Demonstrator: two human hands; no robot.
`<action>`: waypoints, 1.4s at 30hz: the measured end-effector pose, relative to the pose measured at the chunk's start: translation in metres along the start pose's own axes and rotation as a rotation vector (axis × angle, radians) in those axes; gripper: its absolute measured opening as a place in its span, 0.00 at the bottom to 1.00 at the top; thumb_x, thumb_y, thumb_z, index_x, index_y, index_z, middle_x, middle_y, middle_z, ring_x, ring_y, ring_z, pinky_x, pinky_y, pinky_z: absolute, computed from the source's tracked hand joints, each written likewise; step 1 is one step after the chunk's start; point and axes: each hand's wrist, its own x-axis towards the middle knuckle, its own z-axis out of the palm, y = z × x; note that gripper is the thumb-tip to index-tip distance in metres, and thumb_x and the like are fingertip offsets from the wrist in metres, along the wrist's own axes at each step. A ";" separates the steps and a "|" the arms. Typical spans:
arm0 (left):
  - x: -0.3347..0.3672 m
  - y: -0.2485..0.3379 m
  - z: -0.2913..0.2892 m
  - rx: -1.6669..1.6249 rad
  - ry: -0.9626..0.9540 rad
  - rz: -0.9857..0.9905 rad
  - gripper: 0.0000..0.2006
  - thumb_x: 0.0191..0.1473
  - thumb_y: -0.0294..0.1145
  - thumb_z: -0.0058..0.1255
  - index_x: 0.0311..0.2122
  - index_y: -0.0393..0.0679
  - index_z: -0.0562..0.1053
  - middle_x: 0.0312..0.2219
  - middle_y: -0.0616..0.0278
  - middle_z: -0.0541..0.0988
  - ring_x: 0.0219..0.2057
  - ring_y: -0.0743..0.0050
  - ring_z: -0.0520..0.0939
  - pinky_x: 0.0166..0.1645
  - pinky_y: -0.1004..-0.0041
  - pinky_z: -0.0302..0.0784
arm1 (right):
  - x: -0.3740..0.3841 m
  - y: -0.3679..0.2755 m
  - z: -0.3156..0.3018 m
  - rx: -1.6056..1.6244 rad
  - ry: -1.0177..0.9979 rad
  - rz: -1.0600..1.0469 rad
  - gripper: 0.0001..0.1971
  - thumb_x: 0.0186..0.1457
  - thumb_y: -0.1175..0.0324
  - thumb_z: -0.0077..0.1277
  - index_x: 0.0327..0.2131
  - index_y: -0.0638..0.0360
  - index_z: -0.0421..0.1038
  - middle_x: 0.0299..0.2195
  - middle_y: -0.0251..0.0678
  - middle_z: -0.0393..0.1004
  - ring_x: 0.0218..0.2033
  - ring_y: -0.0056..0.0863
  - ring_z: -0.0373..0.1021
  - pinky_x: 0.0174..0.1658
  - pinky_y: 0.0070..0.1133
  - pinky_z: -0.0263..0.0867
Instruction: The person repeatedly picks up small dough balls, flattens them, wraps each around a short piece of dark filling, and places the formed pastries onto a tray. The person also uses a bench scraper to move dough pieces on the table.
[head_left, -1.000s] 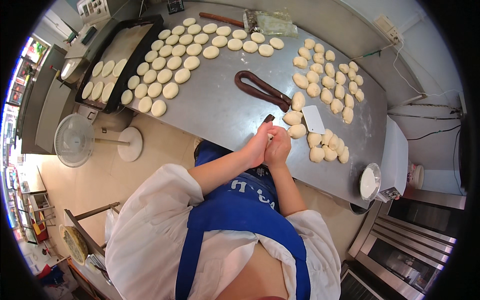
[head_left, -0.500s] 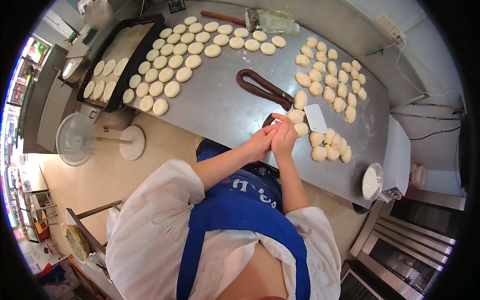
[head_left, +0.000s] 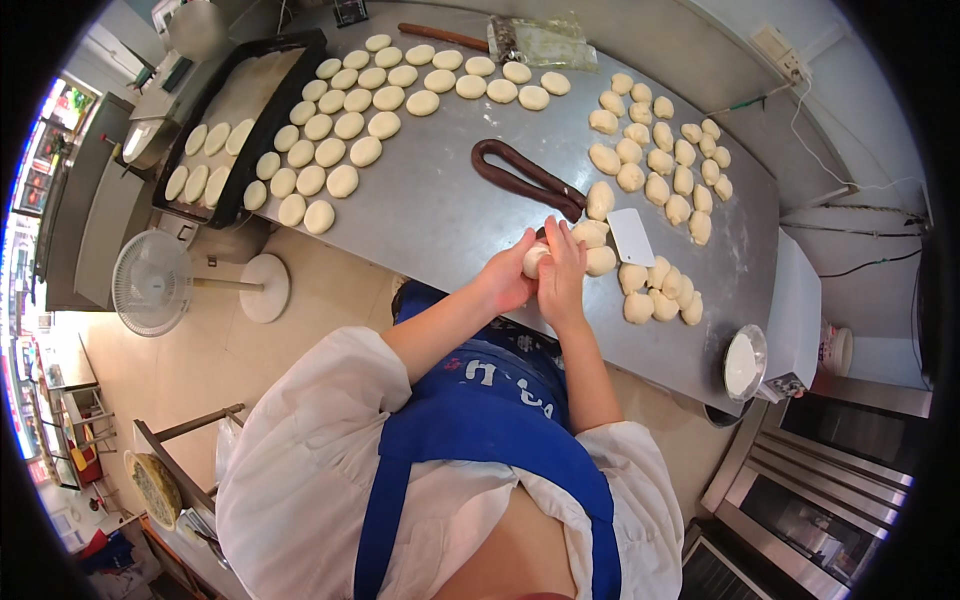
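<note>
At the near edge of the table my two hands are together around a pale dough ball [head_left: 535,261]. My left hand [head_left: 508,277] cups it from the left, fingers curled. On its other side my right hand [head_left: 564,275] presses against it, fingers together and pointing away from me. Just beyond lies a dark brown rope of filling [head_left: 522,178], bent into a loop. Beside my right hand are dough pieces [head_left: 600,261] and a white flat scraper [head_left: 630,238]. The undersides of my fingers are hidden.
Rows of flattened dough rounds [head_left: 365,151] cover the table's left part; uncut-looking dough lumps [head_left: 661,162] fill the right. A black baking tray [head_left: 240,100] holds several rounds. A rolling pin [head_left: 440,36], a plastic bag [head_left: 545,43], a bowl of white powder [head_left: 743,364] and a fan [head_left: 153,283] surround the workspace.
My hands were clasped closely with the dough hidden; now they have parted slightly and the dough ball shows between them. The right hand's fingers have straightened upward.
</note>
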 end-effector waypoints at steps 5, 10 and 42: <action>-0.007 -0.004 0.003 0.244 0.120 0.110 0.19 0.66 0.42 0.38 0.55 0.40 0.64 0.50 0.55 0.73 0.49 0.65 0.76 0.53 0.66 0.74 | 0.007 -0.008 -0.004 -0.097 -0.275 0.085 0.21 0.64 0.60 0.32 0.54 0.61 0.64 0.53 0.42 0.69 0.65 0.44 0.51 0.66 0.45 0.32; -0.015 0.001 -0.005 0.262 0.054 0.082 0.24 0.66 0.49 0.35 0.55 0.40 0.64 0.52 0.56 0.71 0.53 0.64 0.73 0.56 0.65 0.70 | 0.002 -0.007 0.004 0.019 -0.243 0.067 0.20 0.65 0.60 0.33 0.51 0.62 0.67 0.51 0.41 0.71 0.63 0.39 0.56 0.66 0.43 0.34; -0.010 0.097 -0.114 2.385 0.493 0.690 0.35 0.49 0.53 0.54 0.60 0.46 0.63 0.55 0.50 0.67 0.56 0.49 0.64 0.60 0.47 0.53 | -0.077 0.070 -0.008 -0.255 0.072 0.144 0.22 0.50 0.71 0.47 0.51 0.63 0.64 0.54 0.51 0.62 0.55 0.50 0.59 0.58 0.41 0.52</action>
